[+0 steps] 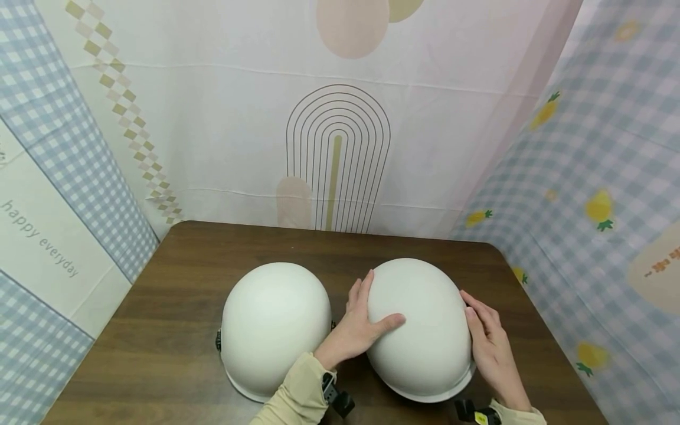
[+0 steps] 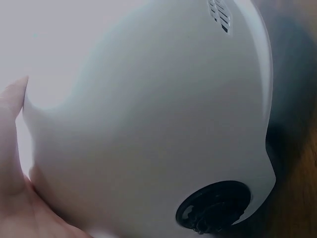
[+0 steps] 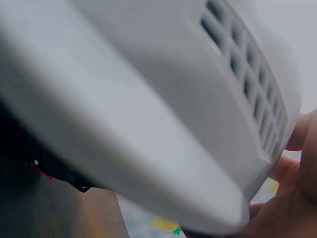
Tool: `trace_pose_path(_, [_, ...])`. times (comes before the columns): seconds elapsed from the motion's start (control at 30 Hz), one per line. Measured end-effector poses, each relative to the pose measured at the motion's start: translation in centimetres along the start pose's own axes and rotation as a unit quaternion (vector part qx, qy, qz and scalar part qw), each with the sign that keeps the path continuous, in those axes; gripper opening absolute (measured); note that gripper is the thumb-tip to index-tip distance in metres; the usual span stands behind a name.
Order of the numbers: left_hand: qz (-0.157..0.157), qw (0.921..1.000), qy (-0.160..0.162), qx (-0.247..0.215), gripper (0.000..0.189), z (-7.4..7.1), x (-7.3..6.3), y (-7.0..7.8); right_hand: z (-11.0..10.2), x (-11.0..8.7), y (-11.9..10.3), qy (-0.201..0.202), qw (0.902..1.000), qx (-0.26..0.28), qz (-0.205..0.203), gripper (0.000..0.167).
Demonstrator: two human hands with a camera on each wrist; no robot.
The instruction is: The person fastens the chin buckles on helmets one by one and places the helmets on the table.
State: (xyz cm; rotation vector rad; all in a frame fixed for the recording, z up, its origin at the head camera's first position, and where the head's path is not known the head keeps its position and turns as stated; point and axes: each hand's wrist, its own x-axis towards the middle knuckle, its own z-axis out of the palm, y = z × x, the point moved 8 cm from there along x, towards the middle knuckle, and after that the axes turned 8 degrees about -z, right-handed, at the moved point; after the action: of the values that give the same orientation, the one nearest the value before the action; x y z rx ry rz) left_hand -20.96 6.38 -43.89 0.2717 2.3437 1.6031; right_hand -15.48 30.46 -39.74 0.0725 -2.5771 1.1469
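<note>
Two smooth white helmets stand side by side in the head view. My hands hold the right helmet (image 1: 425, 336) between them, one on each side. Its left side is under my left hand (image 1: 357, 327), thumb spread across the shell. My right hand (image 1: 491, 348) grips the opposite side, with some fingertips hidden behind it. The left wrist view shows a black round fitting (image 2: 214, 206) low on a white shell. A slotted vent (image 3: 247, 79) and a dark strap (image 3: 64, 171) under the rim show in the right wrist view. The left helmet (image 1: 271, 324) sits beside my left forearm.
Both helmets are at the brown wooden table (image 1: 175, 319). A white patterned cloth (image 1: 223, 130) hangs behind its far edge. Blue checked cloths flank it, the right one (image 1: 563, 195) printed with fruit. A camera (image 1: 342, 404) is strapped to my left wrist.
</note>
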Motion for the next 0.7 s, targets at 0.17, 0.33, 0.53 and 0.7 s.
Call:
trace_pose_path(0.17, [0.0,1.0,0.003,0.007,0.1,0.0,0.0,0.0,0.1,-0.1,0.1,-0.003,1.0,0.0,0.0,0.043])
trace_pose_path(0.33, [-0.001,1.0,0.002,0.005,0.099,0.0,0.0,-0.1,0.2,-0.1,0.3,-0.003,1.0,0.001,0.004,0.044])
trace_pose_path(0.53, [-0.005,1.0,-0.002,0.005,0.099,0.1,0.0,-0.1,0.2,-0.1,0.9,-0.008,0.9997,0.003,0.021,0.048])
trace_pose_path(0.7, [-0.003,1.0,0.002,0.009,0.098,0.1,-0.1,0.1,0.3,-0.2,1.3,-0.01,0.9996,0.01,0.026,0.049])
